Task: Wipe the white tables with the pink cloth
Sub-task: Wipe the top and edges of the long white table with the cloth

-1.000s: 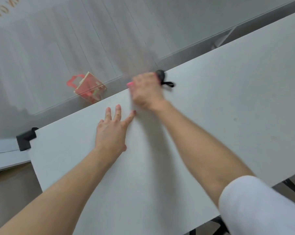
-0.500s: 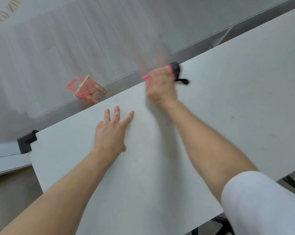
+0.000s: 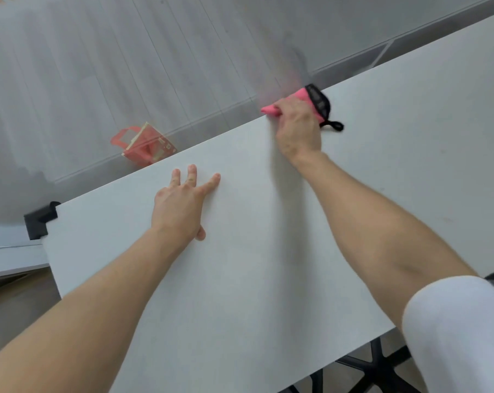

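A white table (image 3: 240,279) fills most of the view, running from lower left to upper right. My right hand (image 3: 298,129) grips the pink cloth (image 3: 302,99) at the table's far edge; the cloth has a black trim and a black loop that sticks out to the right. Part of the cloth is hidden under my fingers. My left hand (image 3: 183,205) lies flat on the tabletop with its fingers spread, nearer to me and to the left of the cloth.
A pink paper bag (image 3: 143,146) lies on the floor beyond the far edge. A black corner bracket (image 3: 40,222) sits at the table's left end, beside another white surface (image 3: 10,253). A black chair base (image 3: 379,367) shows under the near edge.
My right hand has slid the cloth to the right along the far edge. More of the cloth now shows beyond my fingers. My left hand has stayed flat in place.
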The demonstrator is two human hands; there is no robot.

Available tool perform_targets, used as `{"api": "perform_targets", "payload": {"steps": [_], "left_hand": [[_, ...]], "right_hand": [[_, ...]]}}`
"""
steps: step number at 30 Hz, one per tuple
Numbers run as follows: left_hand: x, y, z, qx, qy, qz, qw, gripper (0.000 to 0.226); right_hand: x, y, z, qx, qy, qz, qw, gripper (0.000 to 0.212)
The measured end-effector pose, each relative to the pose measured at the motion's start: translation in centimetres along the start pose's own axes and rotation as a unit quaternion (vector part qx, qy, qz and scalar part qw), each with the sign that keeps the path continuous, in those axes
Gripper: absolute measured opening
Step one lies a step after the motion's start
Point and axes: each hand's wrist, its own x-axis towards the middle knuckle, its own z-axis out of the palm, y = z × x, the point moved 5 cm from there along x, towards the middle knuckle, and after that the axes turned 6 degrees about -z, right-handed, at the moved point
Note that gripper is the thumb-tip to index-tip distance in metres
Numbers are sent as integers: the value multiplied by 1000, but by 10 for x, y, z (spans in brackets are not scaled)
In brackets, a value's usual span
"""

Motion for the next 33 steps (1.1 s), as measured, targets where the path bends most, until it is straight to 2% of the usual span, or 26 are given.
{"api": "perform_targets", "payload": {"steps": [4,8,10,13,16,19,25,28,30,33], "left_hand": [[2,0,2,-8,11,-1,1000,148],[-1,0,3,-34,4,-16,999,145],[-19,0,4,-90,16,-29,995,129],[-76,4,18,-192,64,-40,978,90],[-155,9,45,-258,64,-26,964,75],[-225,3,66,-338,56,-24,939,64],[-358,16,70,-466,113,47,876,53],[-421,25,62,-547,174,57,817,22],[-455,33,52,-588,184,64,785,13],[-491,46,31,-575,212,72,787,9]], "right_hand": [[-43,-70,8,47,-17,6,999,36],[-123,-102,4,52,-56,7,997,37],[-167,-103,-2,57,-87,20,994,37],[-229,-107,-22,96,-136,54,984,33],[-278,-107,-42,128,-218,115,961,29],[-326,-122,-67,195,-304,174,916,21],[-417,-206,-144,313,-253,92,911,20],[-459,-242,-186,344,-223,44,911,18],[-484,-251,-218,340,-195,31,920,21],[-526,-250,-264,313,-167,32,934,41]]}}
